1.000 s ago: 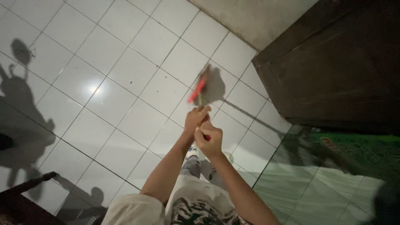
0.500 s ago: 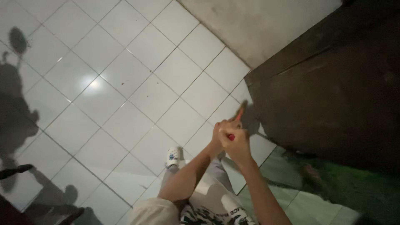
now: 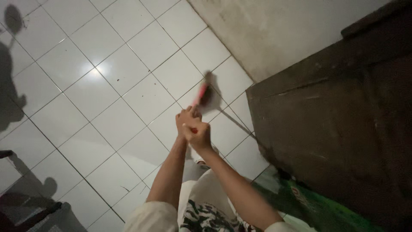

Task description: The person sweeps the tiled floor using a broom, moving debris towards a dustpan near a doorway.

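Both hands, left (image 3: 185, 120) and right (image 3: 198, 135), grip a red handle (image 3: 201, 93); its blurred end is perhaps a broom.

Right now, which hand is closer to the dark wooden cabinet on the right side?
The right hand. It grips the red handle on the cabinet's side, while the left hand holds the handle just beyond it, farther from the cabinet.

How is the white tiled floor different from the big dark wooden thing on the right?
The tiled floor is white, glossy and lined with a grid; the wooden cabinet is dark brown, dull and plain. The floor lies flat; the cabinet stands up from it. Both sit near the hands' red-handled broom.
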